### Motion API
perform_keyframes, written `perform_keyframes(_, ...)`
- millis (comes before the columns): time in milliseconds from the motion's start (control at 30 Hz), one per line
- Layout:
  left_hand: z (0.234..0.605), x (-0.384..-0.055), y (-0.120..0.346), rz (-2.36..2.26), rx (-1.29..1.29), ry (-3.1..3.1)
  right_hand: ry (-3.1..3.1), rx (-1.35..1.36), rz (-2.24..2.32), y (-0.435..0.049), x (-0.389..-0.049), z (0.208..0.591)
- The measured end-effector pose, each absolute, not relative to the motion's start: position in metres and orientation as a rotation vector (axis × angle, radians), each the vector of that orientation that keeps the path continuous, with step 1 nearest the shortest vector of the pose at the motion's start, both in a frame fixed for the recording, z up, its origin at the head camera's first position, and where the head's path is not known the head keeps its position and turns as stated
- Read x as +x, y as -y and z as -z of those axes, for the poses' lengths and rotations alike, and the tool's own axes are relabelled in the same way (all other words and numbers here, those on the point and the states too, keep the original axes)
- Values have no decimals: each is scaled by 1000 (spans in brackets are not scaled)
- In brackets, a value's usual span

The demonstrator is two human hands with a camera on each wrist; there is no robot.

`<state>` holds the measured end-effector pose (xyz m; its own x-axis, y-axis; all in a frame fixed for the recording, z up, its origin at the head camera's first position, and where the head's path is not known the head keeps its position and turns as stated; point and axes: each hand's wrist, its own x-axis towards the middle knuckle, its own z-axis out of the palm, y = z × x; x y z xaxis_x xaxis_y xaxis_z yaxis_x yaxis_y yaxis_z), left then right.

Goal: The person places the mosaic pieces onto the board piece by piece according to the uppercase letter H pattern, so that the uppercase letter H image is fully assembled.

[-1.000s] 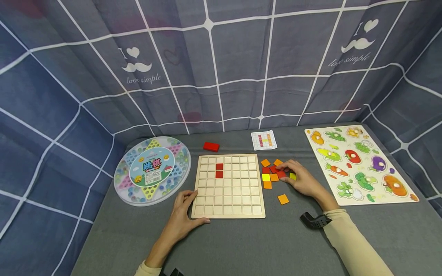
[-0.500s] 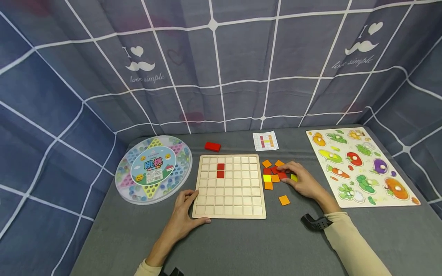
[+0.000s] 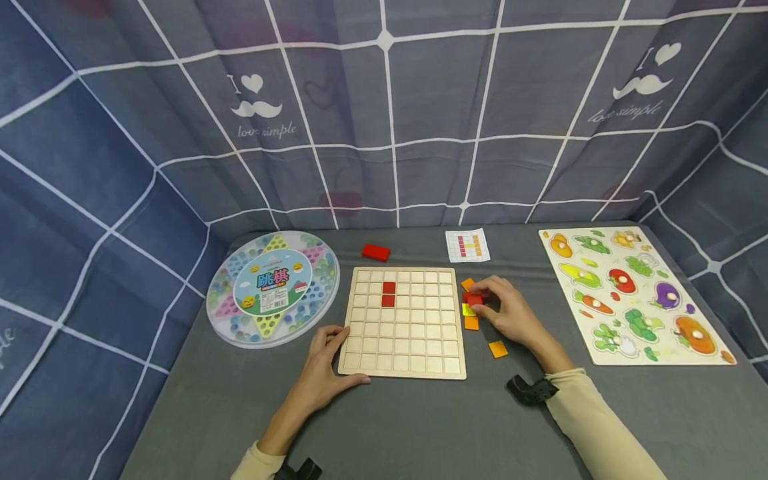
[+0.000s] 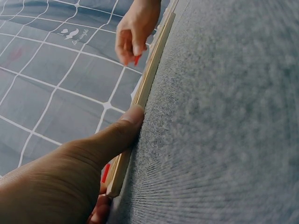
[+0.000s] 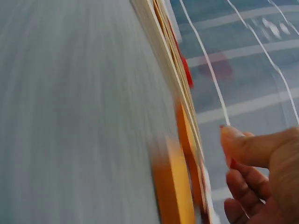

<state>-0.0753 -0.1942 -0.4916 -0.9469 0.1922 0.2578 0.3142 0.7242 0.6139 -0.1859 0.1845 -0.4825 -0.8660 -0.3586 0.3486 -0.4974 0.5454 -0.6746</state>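
Observation:
A wooden grid board [image 3: 420, 333] lies on the grey cloth, with two red square tiles [image 3: 389, 288] set in its upper left cells. My left hand [image 3: 327, 367] grips the board's near left corner, the thumb along the front edge and the fingers at the left side. Between thumb and fingertips, my right hand [image 3: 510, 310] pinches a red square tile [image 5: 226, 148], raised just over the small pile right of the board. In that pile lie a yellow tile [image 3: 467, 310], orange tiles [image 3: 471, 323] and more red, partly hidden by the hand. One orange tile [image 3: 498, 349] lies apart, nearer to me.
Behind the board are a red block [image 3: 375, 252] and a paper pattern card [image 3: 467, 246]. A round Chinese checkers set [image 3: 273, 337] stands to the left. On the right lies a vegetable puzzle board [image 3: 591, 273]. A checked curtain [image 3: 432, 107] encloses the back and sides.
My right hand has lifted a red tile from the pile and shifted left, toward the board. My left hand keeps its place at the corner. The head view has turned slightly.

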Motion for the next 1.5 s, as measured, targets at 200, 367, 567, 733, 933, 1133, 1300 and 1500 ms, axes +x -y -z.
perform_keyframes(200, 493, -75, 194, 1012, -409, 2755, 2587, 803, -1372, -131, -191, 478)
perform_keyframes(367, 494, -74, 194, 1009, -403, 2754, 2604, 873, -1483, -91, -191, 471)
perform_keyframes(567, 494, -74, 193, 1002, -418, 2745, 2658, 966, -1524, -55, -189, 461)
perform_keyframes(733, 493, -75, 192, 978, -441, 2733, 2737, 991, -1456, -41, -191, 463)
perform_keyframes(933, 492, -76, 192, 1017, -444, 2740, 2730, 1022, -1413, -38, -194, 475)
perform_keyframes(1133, 491, -76, 193, 1011, -446, 2743, 2691, 1036, -1389, -36, -196, 485)
perform_keyframes(1300, 490, -76, 194, 1011, -436, 2738, 2678, 1030, -1394, -34, -197, 485)
perform_keyframes(1500, 491, -75, 195, 982, -437, 2738, 2697, 1024, -1389, -34, -197, 485)
